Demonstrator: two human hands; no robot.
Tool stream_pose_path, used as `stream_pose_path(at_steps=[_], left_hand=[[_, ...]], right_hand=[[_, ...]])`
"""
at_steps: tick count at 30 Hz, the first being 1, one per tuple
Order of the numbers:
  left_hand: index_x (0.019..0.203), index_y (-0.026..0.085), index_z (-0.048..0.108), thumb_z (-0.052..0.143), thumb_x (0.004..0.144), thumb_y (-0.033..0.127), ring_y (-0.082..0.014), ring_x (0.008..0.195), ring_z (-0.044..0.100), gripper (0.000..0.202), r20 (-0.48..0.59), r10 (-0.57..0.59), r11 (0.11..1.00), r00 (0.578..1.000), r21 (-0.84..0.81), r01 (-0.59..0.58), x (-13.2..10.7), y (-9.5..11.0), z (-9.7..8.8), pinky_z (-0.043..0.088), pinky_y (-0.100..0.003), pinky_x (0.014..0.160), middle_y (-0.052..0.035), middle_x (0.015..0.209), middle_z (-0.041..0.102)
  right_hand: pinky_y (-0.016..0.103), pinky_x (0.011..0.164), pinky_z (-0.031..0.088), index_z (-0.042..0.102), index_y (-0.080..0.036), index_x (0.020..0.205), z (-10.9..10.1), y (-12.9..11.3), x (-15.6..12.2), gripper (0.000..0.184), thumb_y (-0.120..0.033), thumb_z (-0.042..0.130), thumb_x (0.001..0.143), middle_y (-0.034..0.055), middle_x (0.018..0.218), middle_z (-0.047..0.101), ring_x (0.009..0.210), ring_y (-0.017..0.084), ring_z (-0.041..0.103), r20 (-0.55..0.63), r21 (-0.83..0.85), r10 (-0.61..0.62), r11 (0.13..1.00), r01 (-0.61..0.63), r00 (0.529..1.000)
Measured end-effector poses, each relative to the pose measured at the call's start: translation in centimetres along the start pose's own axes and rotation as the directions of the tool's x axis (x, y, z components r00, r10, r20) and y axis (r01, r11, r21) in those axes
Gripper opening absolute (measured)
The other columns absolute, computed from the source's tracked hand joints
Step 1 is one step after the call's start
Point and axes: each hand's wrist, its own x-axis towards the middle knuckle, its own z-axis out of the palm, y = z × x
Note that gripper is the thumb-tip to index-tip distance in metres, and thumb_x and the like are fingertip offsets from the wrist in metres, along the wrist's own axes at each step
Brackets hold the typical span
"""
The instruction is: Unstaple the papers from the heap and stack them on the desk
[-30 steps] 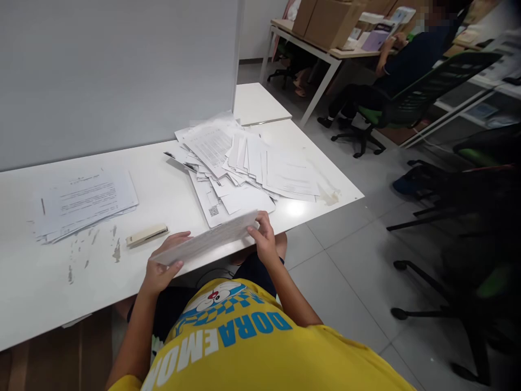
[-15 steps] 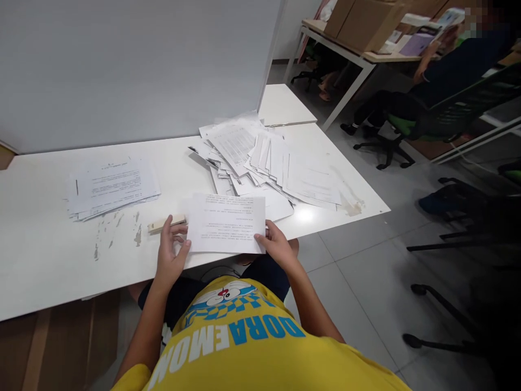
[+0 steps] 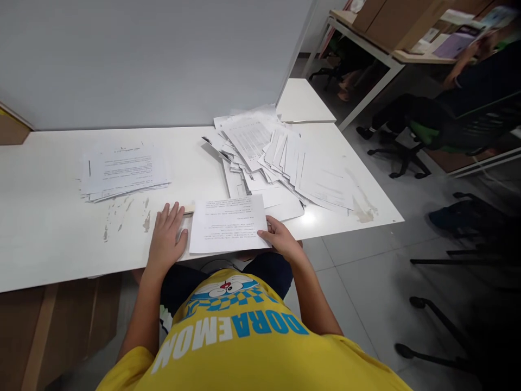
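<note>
A printed paper sheet (image 3: 229, 224) lies near the front edge of the white table (image 3: 49, 228). My right hand (image 3: 280, 240) pinches its lower right corner. My left hand (image 3: 166, 238) rests flat on the table just left of the sheet, fingers spread, covering most of a beige stapler (image 3: 189, 208) whose end pokes out between hand and sheet. A loose heap of papers (image 3: 280, 157) spreads behind the sheet to the right. A tidier stack of papers (image 3: 124, 172) sits at the left.
A grey partition (image 3: 142, 60) backs the table. To the right is tiled floor with black office chairs (image 3: 468, 239). Another person (image 3: 468, 92) sits on a green chair at a far desk with cardboard boxes (image 3: 391, 19). A cardboard piece (image 3: 57, 326) stands under the table.
The sheet, first held up edge-on in both hands, was turned flat and lowered onto the table. My left hand let go of it and came down over the stapler.
</note>
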Motion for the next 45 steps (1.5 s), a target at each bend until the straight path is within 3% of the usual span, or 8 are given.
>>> stream_pose_path(at_steps=[7,19,29,36,45], left_hand=[[0.155,0.025,0.032,0.038,0.095,0.026,-0.0294,0.154,0.020,0.061,0.069,0.034,0.999,0.997,0.014,-0.035,0.3,-1.1,-0.5,0.018,-0.059,0.125,-0.0073,0.161,0.035],[0.158,0.023,0.024,0.039,0.094,0.027,-0.0304,0.155,0.017,0.066,0.071,0.007,0.999,0.997,0.038,-0.010,0.4,-0.3,-0.4,0.014,-0.058,0.126,-0.0079,0.163,0.030],[0.158,0.018,0.019,0.039,0.094,0.028,-0.0307,0.154,0.018,0.068,0.064,-0.009,0.998,0.998,0.056,0.005,0.5,-0.3,-0.1,0.014,-0.058,0.126,-0.0129,0.164,0.027],[0.158,0.017,0.019,0.039,0.094,0.028,-0.0308,0.155,0.014,0.069,0.070,-0.022,0.998,0.997,0.057,0.018,0.7,-0.3,0.0,0.011,-0.058,0.127,-0.0126,0.165,0.025],[0.158,0.017,0.020,0.040,0.093,0.029,-0.0318,0.155,0.014,0.069,0.089,-0.034,0.998,0.995,0.061,0.029,0.8,-0.1,-0.2,0.010,-0.058,0.127,-0.0129,0.165,0.025]], right_hand=[[0.041,0.088,0.056,0.060,-0.020,0.123,-0.6,0.2,-0.1,0.043,-0.031,0.064,0.081,0.0063,0.106,0.073,0.099,0.025,0.069,0.004,-0.142,0.002,0.990,-0.001,1.000],[0.040,0.077,0.060,0.064,-0.022,0.115,-0.4,-0.7,-1.2,0.038,-0.027,0.063,0.077,0.0040,0.094,0.072,0.087,0.024,0.068,-0.057,-0.230,0.032,0.972,-0.044,0.998],[0.042,0.081,0.059,0.064,-0.022,0.114,-0.4,-0.2,-1.3,0.039,-0.027,0.062,0.076,0.0051,0.098,0.072,0.092,0.026,0.067,-0.094,-0.159,0.033,0.986,-0.047,0.995],[0.038,0.075,0.059,0.064,-0.021,0.120,-0.7,0.1,-1.4,0.044,-0.027,0.062,0.076,0.0057,0.100,0.073,0.094,0.026,0.068,-0.100,-0.141,0.041,0.988,-0.055,0.994],[0.039,0.076,0.060,0.064,-0.022,0.128,-0.3,-0.2,-1.6,0.049,-0.031,0.065,0.080,0.0050,0.099,0.075,0.089,0.025,0.069,-0.011,0.001,0.019,1.000,-0.019,1.000]])
